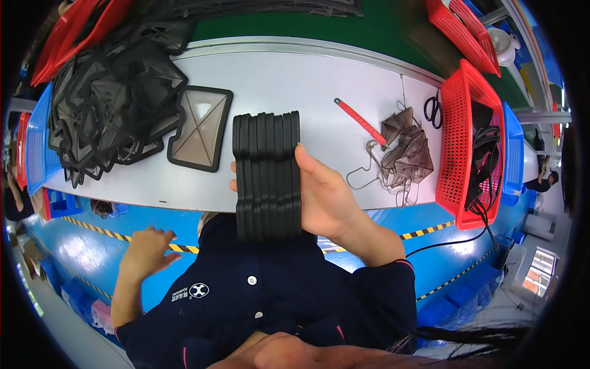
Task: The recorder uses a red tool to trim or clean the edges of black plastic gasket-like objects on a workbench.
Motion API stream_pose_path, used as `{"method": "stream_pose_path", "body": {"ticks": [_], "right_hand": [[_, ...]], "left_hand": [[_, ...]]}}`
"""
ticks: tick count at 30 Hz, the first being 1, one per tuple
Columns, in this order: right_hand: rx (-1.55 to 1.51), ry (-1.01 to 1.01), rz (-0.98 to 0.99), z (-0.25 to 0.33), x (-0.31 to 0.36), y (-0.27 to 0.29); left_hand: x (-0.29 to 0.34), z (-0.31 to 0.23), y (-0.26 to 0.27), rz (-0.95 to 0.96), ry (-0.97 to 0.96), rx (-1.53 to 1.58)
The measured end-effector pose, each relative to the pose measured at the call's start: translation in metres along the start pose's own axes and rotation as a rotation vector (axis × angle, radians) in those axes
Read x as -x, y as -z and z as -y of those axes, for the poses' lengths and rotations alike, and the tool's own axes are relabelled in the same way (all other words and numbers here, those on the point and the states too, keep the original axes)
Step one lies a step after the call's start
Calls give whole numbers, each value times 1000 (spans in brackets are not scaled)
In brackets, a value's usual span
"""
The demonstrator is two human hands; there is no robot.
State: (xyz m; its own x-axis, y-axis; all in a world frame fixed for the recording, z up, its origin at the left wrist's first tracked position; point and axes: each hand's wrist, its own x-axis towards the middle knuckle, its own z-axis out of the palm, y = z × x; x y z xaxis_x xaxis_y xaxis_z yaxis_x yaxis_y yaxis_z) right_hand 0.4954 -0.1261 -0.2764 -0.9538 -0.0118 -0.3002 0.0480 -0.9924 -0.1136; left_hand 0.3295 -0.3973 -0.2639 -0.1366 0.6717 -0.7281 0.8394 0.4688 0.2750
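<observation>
A thick stack of black-edged frames (267, 178), seen edge-on, stands upright in front of my chest. My right hand (329, 200) grips it, with the thumb on its right side and fingertips showing past its left side. Below the table's front edge on the left, my left hand (147, 251) hangs in the air with loosely bent fingers apart and nothing in it. A single black-rimmed panel (200, 129) with a see-through brownish middle and crossing lines lies flat on the table, left of the stack. Farther left is a heaped pile of similar black-rimmed panels (117, 101).
On the right of the white table (289, 80) lie a slim red tool (361, 122), crumpled brownish film scraps (409, 150) and black-handled scissors (433, 112). A red basket (455, 141) with black cables stands at the right edge. A blue bin (38, 147) is beside the pile.
</observation>
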Motion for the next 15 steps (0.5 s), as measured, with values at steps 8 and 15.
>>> {"method": "stream_pose_path", "body": {"ticks": [8,15], "right_hand": [[106,36,12,-21,-5,-12],[90,34,-1,-33,0,-10]], "left_hand": [[-10,-51,7,-925,-251,607],[-33,-88,30,-1063,-508,420]]}}
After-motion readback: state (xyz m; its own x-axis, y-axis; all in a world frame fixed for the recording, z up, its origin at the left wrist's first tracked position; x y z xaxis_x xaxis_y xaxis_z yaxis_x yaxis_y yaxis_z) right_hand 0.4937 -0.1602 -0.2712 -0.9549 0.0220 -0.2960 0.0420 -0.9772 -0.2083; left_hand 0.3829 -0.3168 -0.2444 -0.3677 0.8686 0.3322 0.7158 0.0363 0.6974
